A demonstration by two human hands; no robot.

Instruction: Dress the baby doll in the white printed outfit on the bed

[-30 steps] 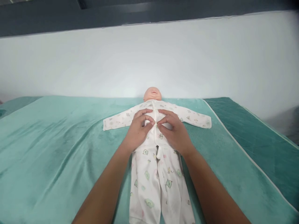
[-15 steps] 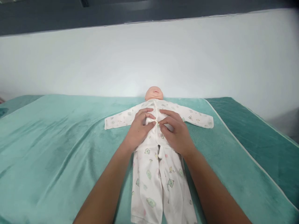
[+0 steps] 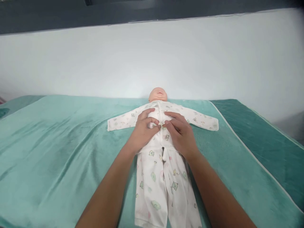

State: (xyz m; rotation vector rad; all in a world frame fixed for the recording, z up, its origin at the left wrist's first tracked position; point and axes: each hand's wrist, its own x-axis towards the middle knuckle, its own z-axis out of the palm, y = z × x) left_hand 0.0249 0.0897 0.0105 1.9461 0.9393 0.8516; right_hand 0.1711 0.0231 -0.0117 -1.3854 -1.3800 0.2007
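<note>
One doll (image 3: 158, 94), on its back on a green cloth (image 3: 68, 133), in a white printed top (image 3: 167, 143), its front pinched mid-body between thumb and forefinger of left hand (image 3: 143, 132) and right hand (image 3: 181, 132), where uneven pull or loosened grip could make it slip or pucker.

Doll (image 3: 158, 94) on blanket (image 3: 78, 139); wall (image 3: 142, 60) behind both.

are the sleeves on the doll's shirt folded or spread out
Spread out: the sleeves reach to either side of the doll across the green blanket.
</note>
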